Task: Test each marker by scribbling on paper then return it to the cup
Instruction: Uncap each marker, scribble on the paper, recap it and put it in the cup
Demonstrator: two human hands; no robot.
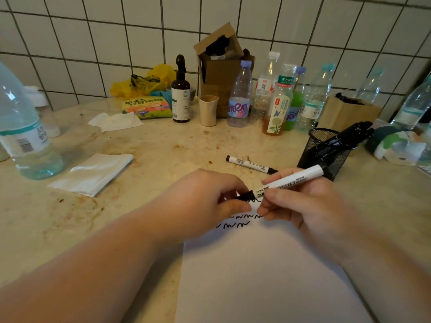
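Observation:
My right hand (300,206) holds a white whiteboard marker (289,180) by its barrel, tilted, above the top of the white paper (263,276). My left hand (205,203) pinches the marker's black cap end (243,195). Black scribbles (240,221) run in short rows under my hands. A second white marker (250,164) lies flat on the counter behind my hands. To the right stands the black mesh cup (324,152) with several black-capped markers (349,136) leaning out of it.
Several plastic bottles (277,101) and cardboard boxes (221,73) line the tiled wall. A big water bottle (25,134) stands at left beside folded tissues (93,173). A brown pump bottle (180,94), a beige cup (208,110) and a snack packet (147,107) sit behind.

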